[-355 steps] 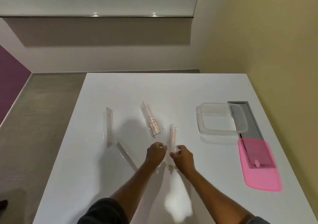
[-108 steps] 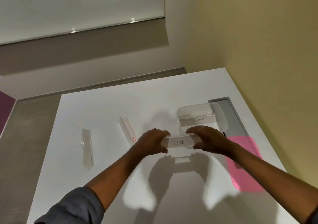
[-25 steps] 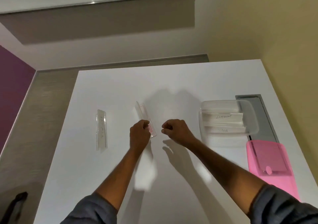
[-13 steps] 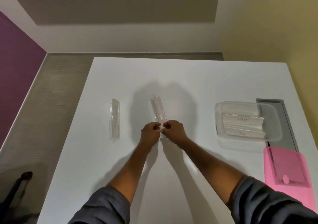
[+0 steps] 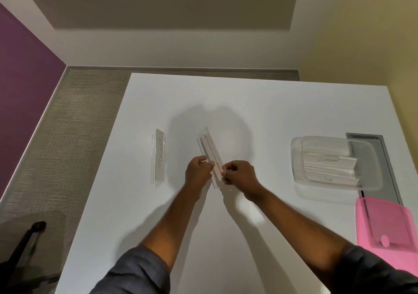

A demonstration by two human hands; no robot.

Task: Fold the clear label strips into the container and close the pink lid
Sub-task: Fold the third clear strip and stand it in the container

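A clear label strip with red writing [image 5: 209, 150] lies at the middle of the white table [image 5: 248, 104]. My left hand [image 5: 198, 172] and my right hand [image 5: 237, 172] both pinch its near end from either side. A second clear strip [image 5: 158, 156] lies flat to the left, untouched. At the right stands the clear container [image 5: 300, 176] with two folded strips inside, marked ELEPHANT [image 5: 328, 160] and DOG [image 5: 328, 179]. The pink lid [image 5: 389, 228] lies on the table in front of the container, off it.
A grey recessed panel [image 5: 382, 165] runs along the table's right side under the container and lid. A yellow wall stands close on the right. Grey carpet [image 5: 67, 124] lies beyond the table's left edge, and a dark chair part [image 5: 24, 244] shows at the lower left.
Both hands came from the container side to the middle strip and closed on its near end. Two strips went into the container earlier; the view has shifted left.
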